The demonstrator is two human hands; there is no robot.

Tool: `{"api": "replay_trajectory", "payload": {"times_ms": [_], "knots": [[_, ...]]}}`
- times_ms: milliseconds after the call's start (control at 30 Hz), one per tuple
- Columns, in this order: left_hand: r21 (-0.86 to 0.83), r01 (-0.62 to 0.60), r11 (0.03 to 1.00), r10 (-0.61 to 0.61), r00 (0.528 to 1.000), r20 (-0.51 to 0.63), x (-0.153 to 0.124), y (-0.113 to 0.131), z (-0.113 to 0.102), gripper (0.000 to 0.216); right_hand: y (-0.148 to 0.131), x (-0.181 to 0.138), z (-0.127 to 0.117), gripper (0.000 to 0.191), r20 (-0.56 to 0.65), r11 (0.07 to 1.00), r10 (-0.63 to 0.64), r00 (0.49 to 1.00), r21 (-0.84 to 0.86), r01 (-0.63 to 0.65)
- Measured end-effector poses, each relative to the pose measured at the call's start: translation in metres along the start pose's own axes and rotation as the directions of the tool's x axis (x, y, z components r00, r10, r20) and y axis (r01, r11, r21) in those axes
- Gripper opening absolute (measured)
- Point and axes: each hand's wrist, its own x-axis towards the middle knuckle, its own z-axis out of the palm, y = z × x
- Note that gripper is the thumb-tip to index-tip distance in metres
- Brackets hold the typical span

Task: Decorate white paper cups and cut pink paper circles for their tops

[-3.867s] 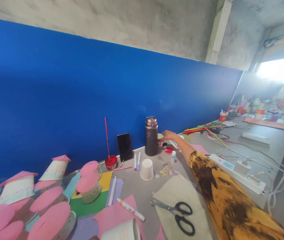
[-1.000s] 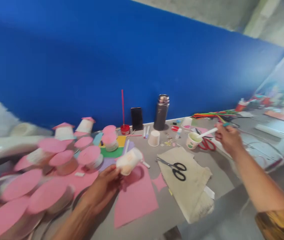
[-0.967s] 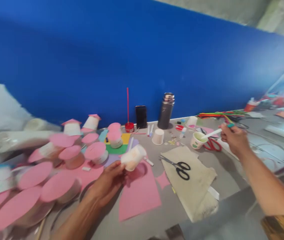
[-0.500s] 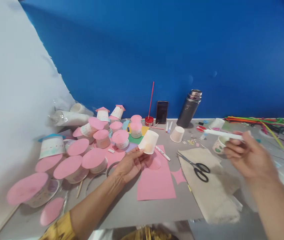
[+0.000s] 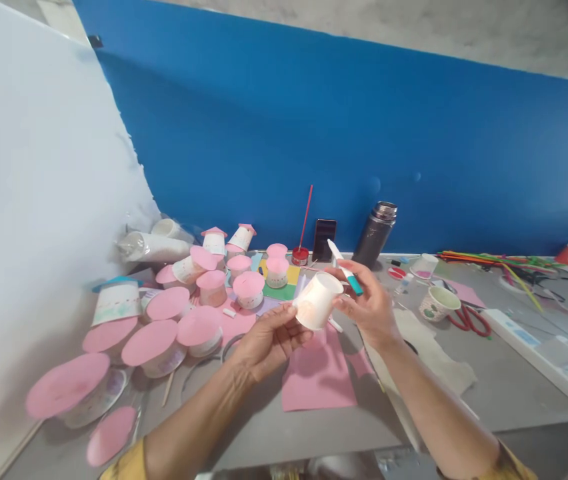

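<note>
My left hand pinches a white paper cup by its base and holds it tilted above the table. My right hand is closed round a white marker with a teal end, its fingers touching the cup's rim. A pink paper sheet lies on the grey table right below both hands.
Several pink-topped paper cups crowd the left of the table. A dark flask, a phone and a red pot with a stick stand by the blue wall. At right lie a printed cup, red scissors, a beige cloth and a power strip.
My right hand has carried the marker leftward from the printed cup to the white cup. My left hand has raised the cup slightly. The view has swung left.
</note>
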Motion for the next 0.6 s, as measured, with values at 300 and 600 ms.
{"api": "replay_trajectory", "payload": {"times_ms": [300, 600], "knots": [[-0.021, -0.364, 0.931, 0.354, 0.890, 0.286, -0.017, -0.006, 0.022, 0.026, -0.011, 0.011, 0.024, 0.067, -0.199, 0.991, 0.118, 0.973, 0.088, -0.102], [-0.376, -0.242, 0.894, 0.264, 0.964, 0.007, -0.018, -0.012, 0.039, 0.041, -0.012, 0.015, 0.021, 0.060, -0.173, 0.989, 0.111, 0.979, 0.118, -0.091]]}}
